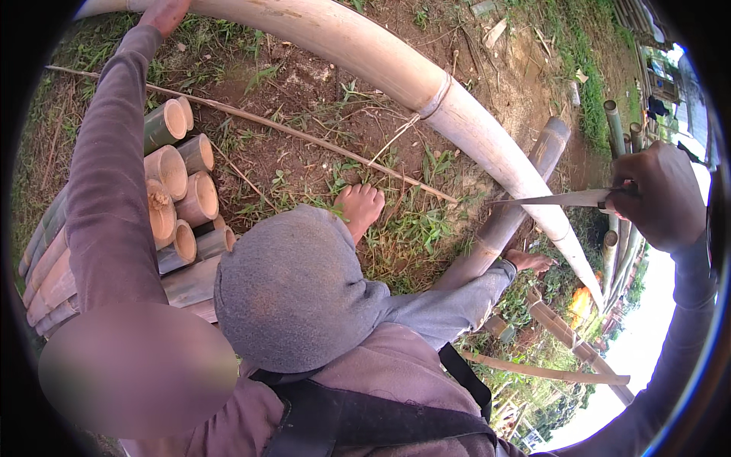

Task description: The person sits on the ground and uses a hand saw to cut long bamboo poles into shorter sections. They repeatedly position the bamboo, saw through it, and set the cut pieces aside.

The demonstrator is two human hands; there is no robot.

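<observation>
A long pale bamboo pole (365,57) slants from the upper left down to the right. My left hand (164,15) lies on its upper-left part; its fingers are cut off by the picture's upper edge. At the right, my right hand (659,194) is closed round the handle of a hand saw. The saw's blade (567,199) lies across the pole, its tip pointing left. Beneath the pole, a thicker greyish bamboo log (493,232) crosses it as a support. One of my bare feet (359,207) stands on the ground, and the other (531,262) is beside the log.
Several cut bamboo lengths (169,171) are stacked at the left, under my left arm. A thin bamboo strip (304,137) lies across the grassy soil. More bamboo poles (615,129) lie at the far right. A split bamboo piece (548,367) is at the lower right.
</observation>
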